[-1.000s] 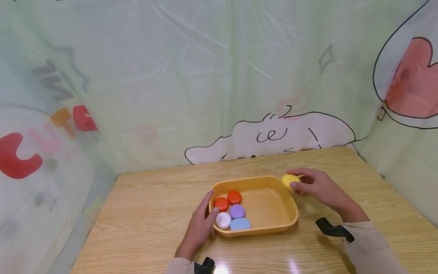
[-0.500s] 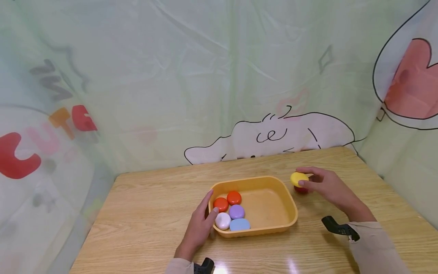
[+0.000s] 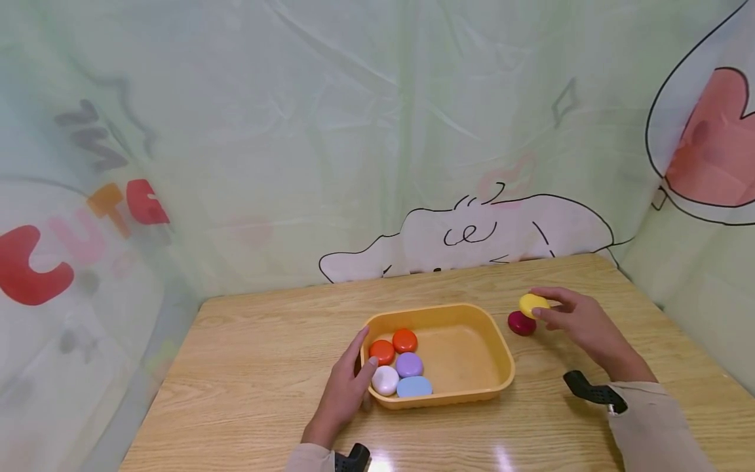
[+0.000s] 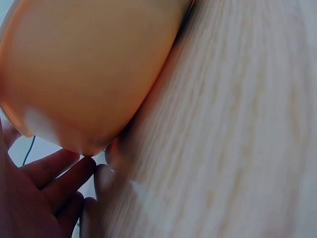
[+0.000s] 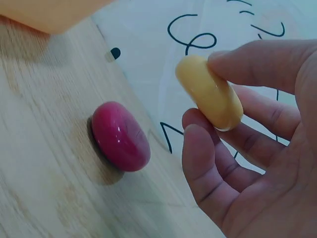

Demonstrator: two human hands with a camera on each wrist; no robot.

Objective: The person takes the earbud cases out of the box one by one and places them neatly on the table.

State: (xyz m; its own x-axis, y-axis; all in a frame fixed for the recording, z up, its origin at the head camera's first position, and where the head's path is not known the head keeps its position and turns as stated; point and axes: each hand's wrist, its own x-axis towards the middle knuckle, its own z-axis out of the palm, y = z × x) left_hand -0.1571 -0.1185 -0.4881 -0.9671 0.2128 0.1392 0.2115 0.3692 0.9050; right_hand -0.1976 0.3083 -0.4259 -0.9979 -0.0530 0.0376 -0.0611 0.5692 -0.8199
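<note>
My right hand (image 3: 580,321) pinches a smooth yellow rounded disc (image 3: 533,305) between thumb and fingers, above the table. In the right wrist view the yellow disc (image 5: 210,91) is held clear of a dark pink rounded disc (image 5: 121,136), which lies on the wood. That dark pink disc (image 3: 522,323) sits just right of a yellow-orange tray (image 3: 466,354). The tray's left end is gripped by my left hand (image 3: 345,380), thumb over the rim and fingers along the outer wall. From the left wrist, the tray's outer side (image 4: 94,69) fills the upper left, fingertips against its edge.
Inside the tray, at its left, lie two red discs (image 3: 404,340), a purple disc (image 3: 409,365), a white disc (image 3: 385,380) and a light blue piece (image 3: 414,387). The wooden table (image 3: 265,354) meets a printed cloth backdrop (image 3: 295,164) behind.
My right hand has moved right with the yellow disc, from the tray's right rim to over the table. The dark pink disc has come into view. My left hand stays on the tray.
</note>
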